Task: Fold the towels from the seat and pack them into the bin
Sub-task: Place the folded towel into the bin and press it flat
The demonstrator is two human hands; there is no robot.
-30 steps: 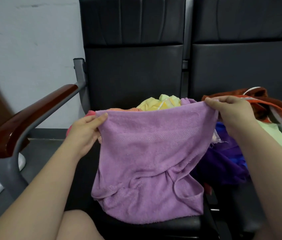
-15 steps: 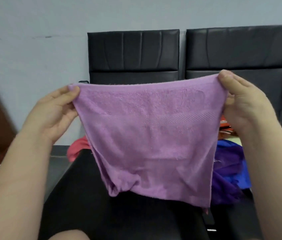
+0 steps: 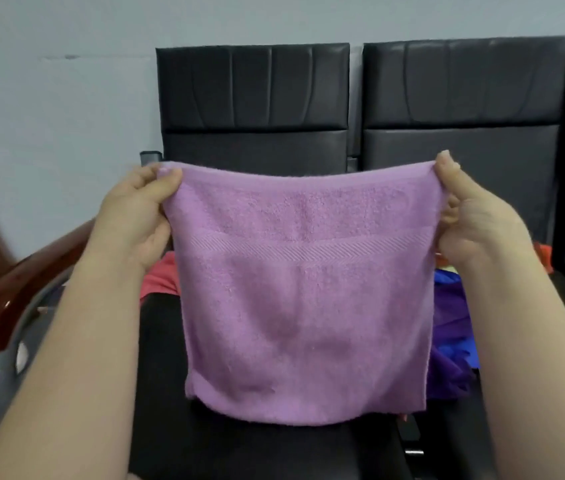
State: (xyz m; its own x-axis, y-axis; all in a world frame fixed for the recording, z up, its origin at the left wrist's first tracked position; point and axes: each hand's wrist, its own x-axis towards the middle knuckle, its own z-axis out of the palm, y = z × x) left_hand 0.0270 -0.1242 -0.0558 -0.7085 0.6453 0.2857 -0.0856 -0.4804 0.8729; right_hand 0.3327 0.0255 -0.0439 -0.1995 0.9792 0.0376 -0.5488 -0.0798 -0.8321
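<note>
Single head view: looks forward, slightly down, close behind left hand [image 3: 135,216] and right hand [image 3: 478,220]; seat backs [image 3: 253,98] beyond them.

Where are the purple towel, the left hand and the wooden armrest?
purple towel [image 3: 309,306]: head view, centre of the hanging cloth.
left hand [image 3: 135,220]: head view, middle of the hand, which pinches the towel's top corner.
wooden armrest [image 3: 4,313]: head view, its glossy upper surface.
</note>
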